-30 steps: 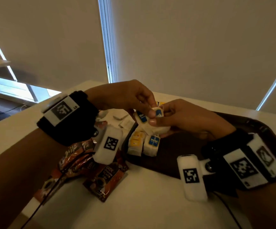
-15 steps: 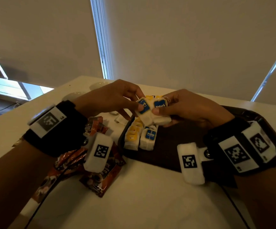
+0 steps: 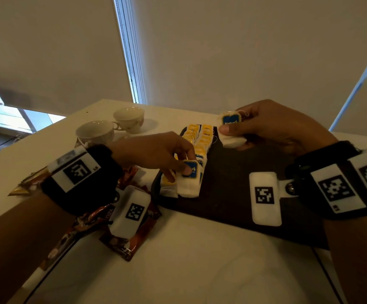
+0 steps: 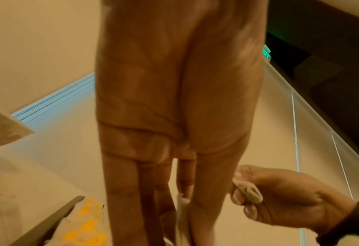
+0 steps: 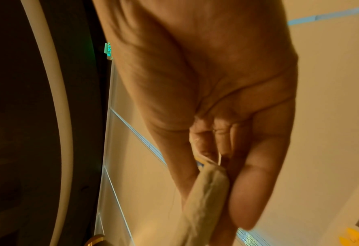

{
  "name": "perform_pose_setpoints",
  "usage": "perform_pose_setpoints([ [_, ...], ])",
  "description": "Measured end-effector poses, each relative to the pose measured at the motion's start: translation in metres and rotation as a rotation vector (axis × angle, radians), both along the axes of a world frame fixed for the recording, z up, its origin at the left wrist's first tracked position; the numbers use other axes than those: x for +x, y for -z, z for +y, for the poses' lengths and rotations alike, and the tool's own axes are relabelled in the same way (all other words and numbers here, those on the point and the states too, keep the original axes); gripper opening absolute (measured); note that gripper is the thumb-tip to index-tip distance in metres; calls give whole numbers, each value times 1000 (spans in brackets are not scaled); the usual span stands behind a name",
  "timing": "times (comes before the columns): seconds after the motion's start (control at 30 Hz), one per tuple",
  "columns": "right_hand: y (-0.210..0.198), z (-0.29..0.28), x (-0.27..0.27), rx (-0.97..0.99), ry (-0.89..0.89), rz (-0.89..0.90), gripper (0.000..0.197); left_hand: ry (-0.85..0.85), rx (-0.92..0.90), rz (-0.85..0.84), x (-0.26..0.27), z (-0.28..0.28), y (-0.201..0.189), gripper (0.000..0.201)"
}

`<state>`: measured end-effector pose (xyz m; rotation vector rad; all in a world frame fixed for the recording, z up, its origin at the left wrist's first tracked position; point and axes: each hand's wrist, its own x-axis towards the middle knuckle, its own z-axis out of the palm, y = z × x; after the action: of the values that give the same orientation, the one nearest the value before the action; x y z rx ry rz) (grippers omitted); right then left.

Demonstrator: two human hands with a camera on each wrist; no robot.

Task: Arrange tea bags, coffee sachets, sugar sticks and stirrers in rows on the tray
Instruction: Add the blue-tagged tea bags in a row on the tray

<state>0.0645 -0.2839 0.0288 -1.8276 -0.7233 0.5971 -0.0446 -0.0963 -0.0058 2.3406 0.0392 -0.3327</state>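
A dark brown tray [image 3: 228,183] lies on the white table. Two rows of tea bags [image 3: 202,139] with yellow and blue tags run along its left side. My left hand [image 3: 178,170] pinches a blue-tagged tea bag [image 3: 189,183] and holds it down at the near end of the right row. My right hand [image 3: 230,130] pinches another blue-tagged tea bag [image 3: 232,140] above the tray's far part. In the right wrist view that tea bag [image 5: 205,191] sits between thumb and fingers. Coffee sachets [image 3: 121,242] lie left of the tray under my left wrist.
Two white teacups [image 3: 112,128] stand on the table beyond the tray's left corner. More sachets [image 3: 26,185] lie at the far left. The tray's right half is bare. Window blinds hang behind the table.
The hands were together, both on the joined tea bags. They have parted: the left has come down to the row's near end with one bag, the right has lifted away right with the other.
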Motion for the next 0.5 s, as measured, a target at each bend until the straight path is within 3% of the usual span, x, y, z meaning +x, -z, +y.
perform_pose_setpoints([
  [0.3, 1, 1, 0, 4, -29, 17, 29, 3, 195, 108, 13, -5, 16, 12],
  [0.5, 1, 1, 1, -11, -34, -1, 25, -28, 359, 55, 19, -10, 19, 25],
])
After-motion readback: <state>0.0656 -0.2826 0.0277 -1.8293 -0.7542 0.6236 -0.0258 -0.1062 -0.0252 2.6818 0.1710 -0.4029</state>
